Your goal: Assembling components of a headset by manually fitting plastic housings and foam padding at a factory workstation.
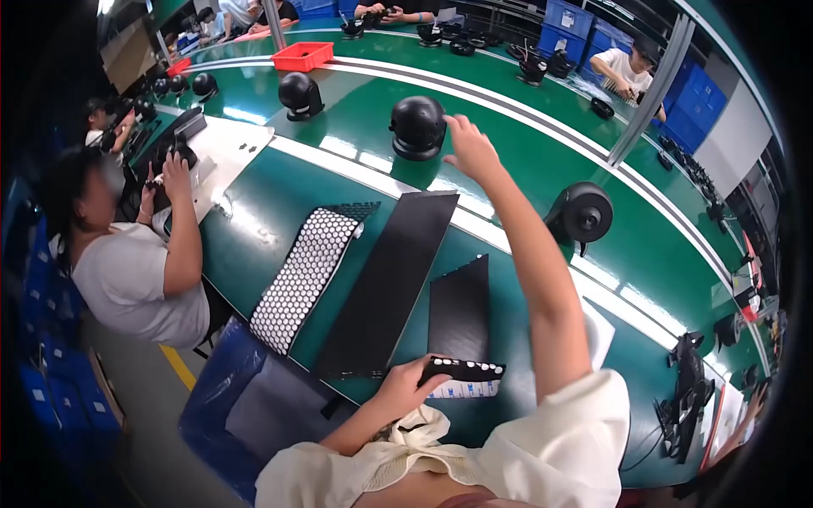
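Observation:
My left hand point(401, 391) is closed around the end of a short black strip point(464, 369) with white round dots along it, held near the table's front edge. A white backing with blue print point(466, 389) shows beneath that strip. My right arm reaches far forward, and my right hand point(472, 151) is at the right side of a black round-headed device point(417, 127) standing on the green belt. Its fingers are stretched and its thumb is apart; whether they touch the device I cannot tell. Between my arms lie a long black sheet point(391, 284) and a shorter black sheet point(460, 309).
A sheet of white round pads point(305, 275) lies left on the green table. Other black devices point(300, 96) point(583, 213) stand on the belt. A co-worker point(140, 262) sits at my left. A red tray point(303, 56) is at the back, and a blue-lined bin point(254, 415) stands below left.

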### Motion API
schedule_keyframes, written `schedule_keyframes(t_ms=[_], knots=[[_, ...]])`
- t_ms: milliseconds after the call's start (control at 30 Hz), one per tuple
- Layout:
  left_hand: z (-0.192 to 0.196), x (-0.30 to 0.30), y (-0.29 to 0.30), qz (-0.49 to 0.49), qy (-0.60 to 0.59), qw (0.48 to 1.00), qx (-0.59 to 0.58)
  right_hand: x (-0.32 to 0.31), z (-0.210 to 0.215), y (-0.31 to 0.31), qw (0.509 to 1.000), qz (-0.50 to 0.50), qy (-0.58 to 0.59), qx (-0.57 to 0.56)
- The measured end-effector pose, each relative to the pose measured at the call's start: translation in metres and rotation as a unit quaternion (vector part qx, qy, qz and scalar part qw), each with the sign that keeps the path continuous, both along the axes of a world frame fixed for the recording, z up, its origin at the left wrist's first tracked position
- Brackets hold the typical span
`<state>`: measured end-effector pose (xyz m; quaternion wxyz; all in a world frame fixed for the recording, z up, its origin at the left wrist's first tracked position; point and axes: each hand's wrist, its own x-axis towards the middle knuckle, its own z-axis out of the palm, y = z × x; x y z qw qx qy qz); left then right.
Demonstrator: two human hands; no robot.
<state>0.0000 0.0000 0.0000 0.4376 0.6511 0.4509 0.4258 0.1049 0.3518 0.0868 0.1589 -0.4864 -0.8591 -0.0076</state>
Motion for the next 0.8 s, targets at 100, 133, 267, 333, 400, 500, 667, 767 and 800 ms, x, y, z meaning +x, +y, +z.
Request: schedule_keyframes(t_ms=[100, 133, 267, 333, 400, 500, 667, 767, 800], knots=[[-0.003, -0.006, -0.004, 0.003, 0.039, 0.999, -0.006, -0.033, -0.004, 0.014, 0.954, -0.021, -0.182, 0.236], [-0.001, -0.011, -0.004, 0.013, 0.024, 0.999, -0.029, -0.046, -0.009, 0.018, 0.948, 0.001, -0.187, 0.259], [-0.007, -0.019, -0.002, 0.028, 0.022, 0.999, -0.041, -0.048, -0.018, 0.033, 0.966, -0.044, -0.159, 0.199], [-0.004, -0.021, -0.004, 0.03, 0.031, 0.998, -0.049, -0.052, -0.017, 0.036, 0.972, -0.043, -0.1, 0.207], [0.006, -0.027, -0.002, 0.027, 0.046, 0.996, -0.07, -0.056, -0.015, 0.042, 0.977, -0.052, -0.074, 0.191], [0.008, -0.026, -0.003, 0.022, 0.032, 0.998, -0.058, -0.053, -0.017, 0.041, 0.977, -0.028, -0.053, 0.203], [0.002, -0.025, -0.004, 0.035, 0.038, 0.998, -0.044, -0.043, -0.009, 0.036, 0.989, -0.01, -0.066, 0.136], [-0.001, -0.019, -0.002, 0.02, 0.032, 0.999, -0.023, -0.029, -0.003, 0.03, 0.981, -0.078, -0.127, 0.12], [-0.005, -0.02, -0.003, 0.026, 0.033, 0.999, -0.024, -0.024, -0.002, 0.028, 0.982, -0.097, -0.105, 0.122]])
